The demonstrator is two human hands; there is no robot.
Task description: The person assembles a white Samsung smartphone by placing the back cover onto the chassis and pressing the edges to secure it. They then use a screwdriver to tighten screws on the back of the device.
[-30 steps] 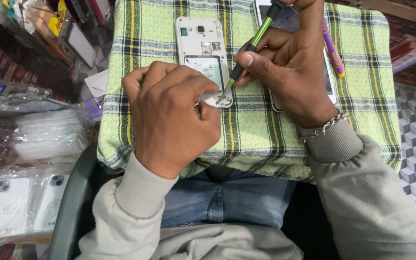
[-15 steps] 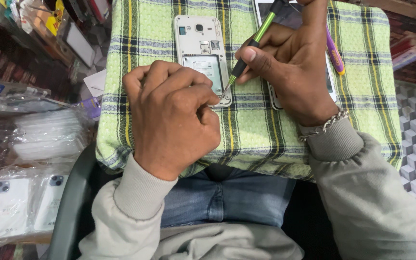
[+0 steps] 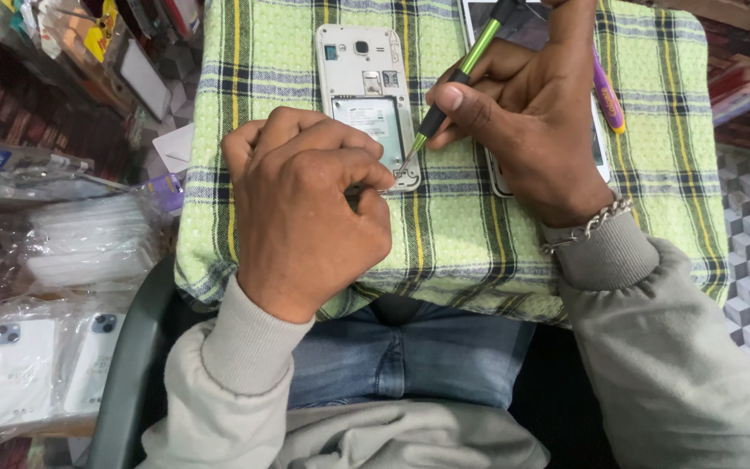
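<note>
Head view, looking straight down at my lap. Largest item: green-and-yellow plaid cloth (image 3: 470, 252) spread over a flat board across my knees, blue jeans (image 3: 401, 365) showing below its near edge. Grey sweatshirt sleeves run up from the bottom corners.

Left of the cloth: clear plastic bags of white phone cases (image 3: 41, 369), stacked beside the dark chair frame (image 3: 128, 373).

My left hand (image 3: 305, 217) sits curled on the cloth, fingers folded under, thumb and forefinger pinched against the lower right corner of the white phone (image 3: 365, 91). Grip is tight and closed, pressing that corner; whether anything small sits between the fingertips is hidden.

My right hand (image 3: 536, 130) rests on the cloth with a metal chain bracelet (image 3: 588, 224) at the wrist. Thumb and fingers are closed around the green-and-black screwdriver (image 3: 455, 82), held like a pen, tilted down to the left.

White phone lies face down, back cover off, battery bay open, upper centre of the cloth, long axis pointing away from me. A second phone (image 3: 514, 26), dark screen up, lies under my right hand, mostly covered.

Purple pen-like tool (image 3: 607, 97) lies on the cloth just right of that hand.

Smallest: the screwdriver tip (image 3: 407, 161) touches the white phone's lower right corner, just beside my left fingertips.
</note>
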